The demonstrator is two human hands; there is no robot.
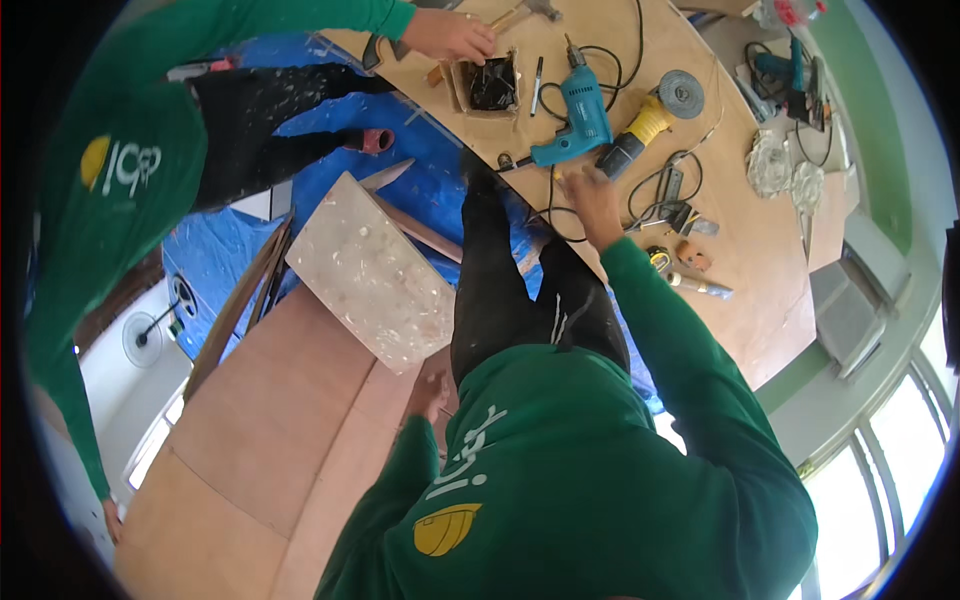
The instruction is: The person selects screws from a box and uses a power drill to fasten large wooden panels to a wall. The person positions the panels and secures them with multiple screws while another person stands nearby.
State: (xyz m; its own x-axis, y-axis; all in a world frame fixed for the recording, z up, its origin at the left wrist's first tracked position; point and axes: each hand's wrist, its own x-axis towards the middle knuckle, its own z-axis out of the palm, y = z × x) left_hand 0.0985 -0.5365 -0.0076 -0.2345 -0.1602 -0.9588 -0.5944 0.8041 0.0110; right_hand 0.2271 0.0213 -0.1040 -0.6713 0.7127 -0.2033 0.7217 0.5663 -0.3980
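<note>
My right hand [592, 205] is at the edge of the plywood table, its fingers partly spread and pointing at the tools, with nothing clearly held. Just beyond it lies a teal power drill [583, 118] with a dark cord. Closest to the fingertips is the dark end of a yellow-and-black angle grinder [645, 122], which carries a grey disc. My left hand [432, 395] hangs low by my side, fingers loosely apart, near a paint-spattered board [370, 265]. A co-worker's hand [450, 35] reaches over a small box [518, 85] of black contents.
On the plywood table [745, 290] are a marker [537, 85], a hammer [540, 8], a tape measure [659, 258] and loose cords. More power tools [795, 80] lie at the far right. A co-worker in a green top [150, 180] stands at the left. Blue sheeting [415, 185] covers the floor.
</note>
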